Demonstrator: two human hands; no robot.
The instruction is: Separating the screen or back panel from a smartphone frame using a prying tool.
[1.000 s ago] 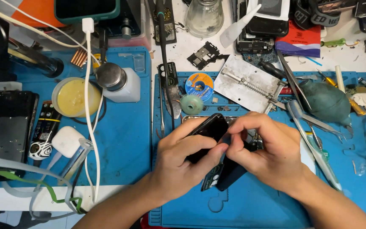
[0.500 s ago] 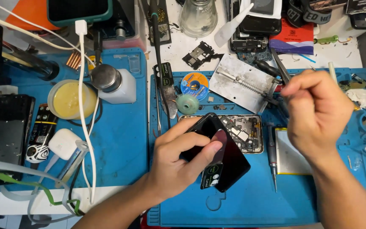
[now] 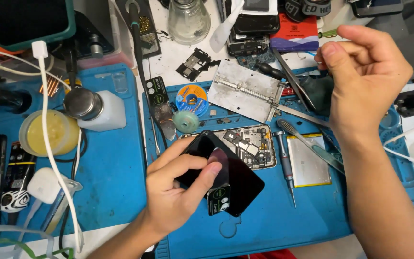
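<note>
Two blue mats (image 3: pixel 116 182) are laid side by side over a crowded bench, and the work is centred on the right one. The right hand (image 3: pixel 365 81) is raised above the mat's upper right corner, its forearm running down to the lower right edge of view; the fingers are curled loosely inward with thumb and forefinger drawn near each other, and whether anything is pinched there cannot be told. The left hand (image 3: pixel 178 184) is reached in from the bottom edge, palm down, and a black panel (image 3: pixel 235 180) is gripped between thumb and fingers, tilted, with a small dark pick (image 3: pixel 218 204) held against its face by the thumb. The panel is held just over the lower left part of an opened phone (image 3: pixel 250 146), which lies flat on the mat. A silver battery (image 3: pixel 307 165) is set just right of the phone, a screwdriver (image 3: pixel 286 165) between them, and tweezers (image 3: pixel 312 144) lie across the battery's upper corner. A metal plate (image 3: pixel 247 96) is laid above the phone. Bare mat is seen below the panel and battery toward the near edge; the upper half is tightly packed. On the left mat stand a yellow jar (image 3: pixel 49 132) and a white bottle (image 3: pixel 97 110), with a white cable (image 3: pixel 49 144) trailing past them.
</note>
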